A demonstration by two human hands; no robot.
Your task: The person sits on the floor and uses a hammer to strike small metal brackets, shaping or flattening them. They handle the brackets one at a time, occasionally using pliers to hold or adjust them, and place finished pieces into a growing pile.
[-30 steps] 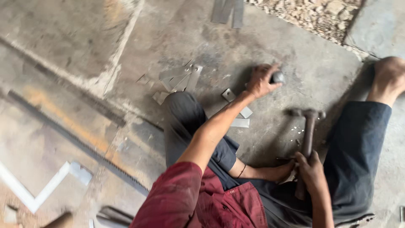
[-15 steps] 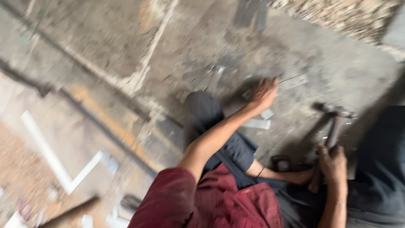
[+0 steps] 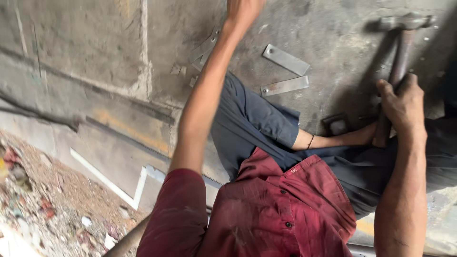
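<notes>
My right hand (image 3: 402, 102) is closed around the wooden handle of a hammer (image 3: 397, 52). Its steel head rests near the concrete floor at the upper right. My left arm in a red sleeve stretches up the middle of the view. My left hand (image 3: 243, 9) is cut off by the top edge, so its fingers are hidden. Two flat metal strips (image 3: 285, 59) with holes lie on the floor between my hands. A small square metal block (image 3: 338, 124) sits by my bare foot, just left of the hammer handle.
I sit on a worn concrete floor (image 3: 95, 57) in dark blue trousers (image 3: 252, 119). More metal strips (image 3: 204, 47) lie beside my left forearm. A white angle piece (image 3: 119, 190) and a pile of rubble and scraps (image 3: 43, 209) lie at the lower left.
The view has swung and come closer. My left hand has reached farther away, up to the top edge. The hammer stays gripped in my right hand.
</notes>
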